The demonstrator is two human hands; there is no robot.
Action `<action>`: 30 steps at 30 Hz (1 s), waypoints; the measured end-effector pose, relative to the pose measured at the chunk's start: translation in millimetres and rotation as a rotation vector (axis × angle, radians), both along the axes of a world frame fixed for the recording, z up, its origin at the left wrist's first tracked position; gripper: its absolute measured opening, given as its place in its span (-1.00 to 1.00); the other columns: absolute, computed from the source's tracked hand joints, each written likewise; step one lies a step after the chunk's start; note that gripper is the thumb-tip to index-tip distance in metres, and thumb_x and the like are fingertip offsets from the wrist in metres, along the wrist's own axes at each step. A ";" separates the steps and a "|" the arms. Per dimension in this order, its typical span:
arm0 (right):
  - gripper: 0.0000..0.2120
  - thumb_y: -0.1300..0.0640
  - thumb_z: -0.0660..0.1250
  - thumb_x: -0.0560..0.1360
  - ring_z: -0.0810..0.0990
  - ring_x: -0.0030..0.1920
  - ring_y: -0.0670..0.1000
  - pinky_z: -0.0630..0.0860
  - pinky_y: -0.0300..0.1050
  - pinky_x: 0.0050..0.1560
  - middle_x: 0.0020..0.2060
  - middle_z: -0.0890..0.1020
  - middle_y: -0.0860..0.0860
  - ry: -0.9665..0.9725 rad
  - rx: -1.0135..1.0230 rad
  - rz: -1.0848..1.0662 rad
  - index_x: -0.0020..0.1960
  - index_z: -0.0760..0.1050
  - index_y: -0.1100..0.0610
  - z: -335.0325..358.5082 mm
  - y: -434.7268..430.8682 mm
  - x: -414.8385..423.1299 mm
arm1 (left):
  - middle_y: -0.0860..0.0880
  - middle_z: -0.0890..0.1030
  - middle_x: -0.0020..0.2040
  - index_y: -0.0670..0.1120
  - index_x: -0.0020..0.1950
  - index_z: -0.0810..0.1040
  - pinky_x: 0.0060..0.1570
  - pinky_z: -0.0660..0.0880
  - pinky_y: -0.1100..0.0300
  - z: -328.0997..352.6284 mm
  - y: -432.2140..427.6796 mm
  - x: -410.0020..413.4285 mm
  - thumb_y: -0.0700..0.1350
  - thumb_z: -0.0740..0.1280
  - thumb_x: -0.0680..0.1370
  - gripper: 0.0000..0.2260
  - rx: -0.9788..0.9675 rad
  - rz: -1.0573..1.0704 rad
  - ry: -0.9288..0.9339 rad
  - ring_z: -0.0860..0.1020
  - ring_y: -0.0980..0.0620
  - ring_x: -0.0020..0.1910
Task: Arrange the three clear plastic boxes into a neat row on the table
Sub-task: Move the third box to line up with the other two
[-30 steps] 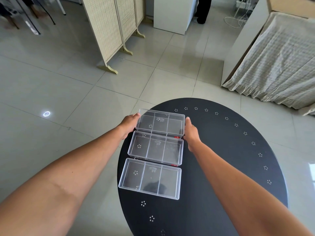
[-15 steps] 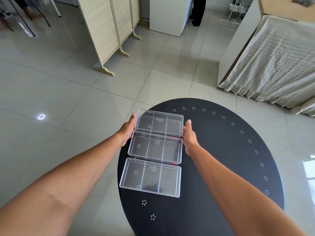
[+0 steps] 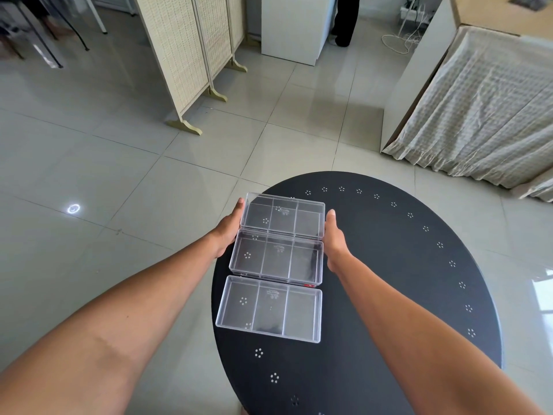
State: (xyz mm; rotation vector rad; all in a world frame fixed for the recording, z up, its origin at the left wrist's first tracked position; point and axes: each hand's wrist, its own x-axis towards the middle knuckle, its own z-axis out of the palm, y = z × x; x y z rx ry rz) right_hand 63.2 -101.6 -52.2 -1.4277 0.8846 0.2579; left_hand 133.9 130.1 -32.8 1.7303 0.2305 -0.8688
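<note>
Far box (image 3: 282, 215): clear plastic, three compartments, lid shut; farthest of the three, long near edge touching the middle box.
Middle box (image 3: 276, 257): same clear three-part make, small red mark at its near right corner; touching the far box, only a thin seam from the near one.
Near box (image 3: 269, 308): same make, closest to the body, left end sitting a little further left than the other two.
Row: running away from the body on the left part of the desk (image 3: 389, 295), left ends close to the rim; judged nearly finished, only squaring left.
Left hand (image 3: 229, 230): flat and extended, palm against the left ends of the far and middle boxes; pressing, not wrapped around anything.
Right hand (image 3: 335, 238): flat likewise, thumb up, against the right ends of the same two boxes, squeezing them between both palms.
Risk, edge: too hard a push from the right likely to slide light, smooth boxes toward the near rim and off to the floor.
Risk, skew: uneven pressure from either palm likely to twist one box and open the seam.
Risk, near box: untouched by both palms, so its offset could remain.
Surroundings: black round top with dotted white marks, grey tiled floor (image 3: 149, 175) around it.
</note>
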 end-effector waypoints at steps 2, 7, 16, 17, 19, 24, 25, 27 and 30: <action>-0.25 -0.41 -0.06 0.54 0.52 0.30 0.13 0.37 0.12 0.39 0.30 0.58 0.05 0.010 -0.005 0.005 0.40 0.47 0.10 1.4 1.6 -0.3 | -0.09 0.02 0.60 0.01 0.58 -0.05 0.52 -0.02 -0.11 0.1 0.2 0.4 0.45 -0.13 0.48 -0.21 0.002 -0.010 0.000 0.03 -0.08 0.57; -0.30 -0.38 -0.07 0.57 0.48 -0.05 -0.03 0.33 -0.06 0.08 0.09 0.56 -0.03 -0.009 -0.026 -0.013 0.39 0.46 0.09 1.8 1.4 -0.1 | -0.09 0.02 0.60 0.02 0.58 -0.06 0.52 -0.04 -0.12 0.4 -2.6 1.3 0.44 -0.14 0.48 -0.23 0.013 -0.014 -0.006 0.02 -0.07 0.57; -0.23 -0.40 -0.09 0.56 0.30 0.49 0.12 0.22 0.03 0.40 0.50 0.37 0.05 0.022 -0.086 0.019 0.55 0.26 0.10 2.6 2.8 0.5 | -0.11 0.07 0.59 0.07 0.57 -0.04 0.51 -0.07 -0.14 -4.2 -5.5 0.4 0.44 -0.15 0.48 -0.25 0.020 -0.005 -0.023 0.04 -0.08 0.57; -0.22 -0.40 -0.09 0.56 0.31 0.49 0.13 0.21 0.05 0.42 0.49 0.37 0.05 0.024 -0.092 0.022 0.54 0.26 0.11 2.3 3.1 0.9 | -0.11 0.07 0.59 0.07 0.57 -0.04 0.51 -0.08 -0.14 -4.9 -6.0 0.1 0.44 -0.15 0.48 -0.25 0.025 -0.004 -0.025 0.04 -0.08 0.57; -0.21 -0.41 -0.09 0.55 0.33 0.47 0.13 0.22 0.06 0.41 0.48 0.38 0.06 0.030 -0.101 0.022 0.54 0.27 0.12 1.4 3.4 1.5 | -0.11 0.08 0.59 0.07 0.57 -0.02 0.51 -0.08 -0.13 -6.0 -6.7 0.2 0.43 -0.15 0.48 -0.26 0.036 -0.002 -0.029 0.04 -0.09 0.57; -0.22 -0.40 -0.09 0.55 0.36 0.44 0.13 0.26 0.01 0.31 0.45 0.42 0.08 0.045 -0.111 0.028 0.51 0.31 0.12 2.1 3.5 1.7 | -0.10 0.04 0.60 0.09 0.57 -0.03 0.51 -0.09 -0.11 -6.3 -6.5 0.4 0.43 -0.15 0.49 -0.27 0.039 -0.021 -0.037 0.03 -0.08 0.57; -0.23 -0.40 -0.08 0.56 0.37 0.43 0.13 0.27 -0.01 0.28 0.44 0.43 0.07 0.045 -0.108 0.027 0.50 0.33 0.12 2.9 3.8 1.5 | -0.11 0.05 0.59 0.09 0.57 -0.03 0.50 -0.09 -0.11 -5.9 -6.4 0.2 0.43 -0.15 0.49 -0.27 0.041 -0.025 -0.038 0.03 -0.09 0.57; -0.23 -0.40 -0.08 0.56 0.36 0.44 0.14 0.26 0.01 0.32 0.45 0.42 0.07 0.047 -0.106 0.027 0.51 0.32 0.12 4.3 3.8 1.7 | -0.12 0.07 0.59 0.08 0.57 -0.03 0.51 -0.09 -0.10 -5.8 -6.4 0.1 0.43 -0.15 0.49 -0.27 0.049 -0.027 -0.035 0.04 -0.09 0.56; -0.23 -0.39 -0.08 0.56 0.35 0.45 0.14 0.25 0.03 0.35 0.46 0.41 0.08 0.055 -0.106 0.029 0.51 0.31 0.13 5.5 3.4 2.0 | -0.11 0.07 0.59 0.06 0.57 -0.02 0.51 -0.08 -0.11 -5.3 -5.8 -0.3 0.42 -0.15 0.50 -0.27 0.052 -0.023 -0.028 0.04 -0.09 0.57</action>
